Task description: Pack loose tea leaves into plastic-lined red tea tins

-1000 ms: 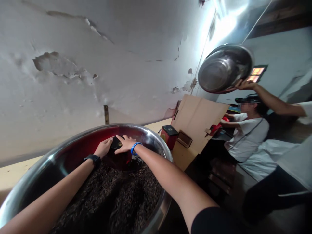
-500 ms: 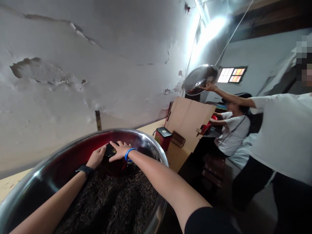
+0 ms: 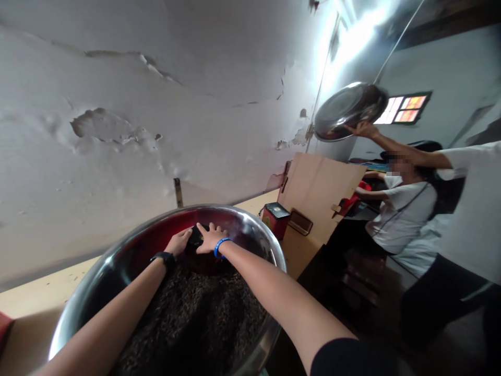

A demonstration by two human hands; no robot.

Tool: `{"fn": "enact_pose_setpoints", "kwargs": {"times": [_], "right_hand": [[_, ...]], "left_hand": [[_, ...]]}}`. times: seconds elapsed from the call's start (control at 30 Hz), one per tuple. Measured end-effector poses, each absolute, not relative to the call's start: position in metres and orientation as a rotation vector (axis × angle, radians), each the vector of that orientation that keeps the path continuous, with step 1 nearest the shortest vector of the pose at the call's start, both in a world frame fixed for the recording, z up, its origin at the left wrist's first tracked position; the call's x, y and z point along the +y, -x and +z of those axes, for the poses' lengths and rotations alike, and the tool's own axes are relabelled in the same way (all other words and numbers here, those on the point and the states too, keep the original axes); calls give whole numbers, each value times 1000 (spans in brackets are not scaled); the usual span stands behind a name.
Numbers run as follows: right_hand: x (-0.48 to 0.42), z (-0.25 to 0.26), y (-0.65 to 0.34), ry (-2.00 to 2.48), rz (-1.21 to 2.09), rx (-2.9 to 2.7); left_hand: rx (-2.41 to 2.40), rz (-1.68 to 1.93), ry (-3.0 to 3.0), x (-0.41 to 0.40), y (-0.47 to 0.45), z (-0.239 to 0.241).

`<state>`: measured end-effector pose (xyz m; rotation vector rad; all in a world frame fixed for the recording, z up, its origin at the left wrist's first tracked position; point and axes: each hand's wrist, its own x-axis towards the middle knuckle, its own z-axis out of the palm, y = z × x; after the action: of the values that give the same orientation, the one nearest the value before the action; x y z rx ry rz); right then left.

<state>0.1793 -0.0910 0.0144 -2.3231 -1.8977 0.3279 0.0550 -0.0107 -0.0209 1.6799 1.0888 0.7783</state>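
Note:
A large shiny metal basin [image 3: 279, 250] holds a heap of dark, dry tea leaves [image 3: 195, 313]. Toward its far side a dark red tin with a black lid [image 3: 194, 239] stands in the leaves, its lower part in shadow. My left hand [image 3: 179, 243] grips the tin's left side, with a dark band on the wrist. Over the lid's right edge lies my right hand [image 3: 211, 239], fingers spread around the tin; a blue wristband sits behind it. Both hands touch the tin, and my fingertips on its far side are partly hidden.
A second red tin with a black lid [image 3: 276, 219] stands on the pale table just right of the basin, before a leaning wooden board [image 3: 321, 183]. One person at right lifts a metal basin [image 3: 350, 110]; another [image 3: 403, 209] sits behind the board. A peeling wall rises behind.
The view has turned left, so everything sits farther right in it. The co-worker's raised basin is higher and more tilted. My hands stay on the tin.

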Motion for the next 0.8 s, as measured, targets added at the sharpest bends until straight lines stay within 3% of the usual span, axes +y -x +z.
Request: {"fn": "enact_pose_setpoints", "kwargs": {"times": [0.47, 0.7, 0.8], "right_hand": [[-133, 13, -146, 2274, 70, -1722], [-153, 66, -160, 2210, -21, -1706], [-153, 109, -173, 2173, -111, -1675]], "left_hand": [[1567, 540, -2066, -55, -62, 9], [1481, 530, -2204, -72, -68, 67], [1398, 747, -2336, -74, -77, 113]]}}
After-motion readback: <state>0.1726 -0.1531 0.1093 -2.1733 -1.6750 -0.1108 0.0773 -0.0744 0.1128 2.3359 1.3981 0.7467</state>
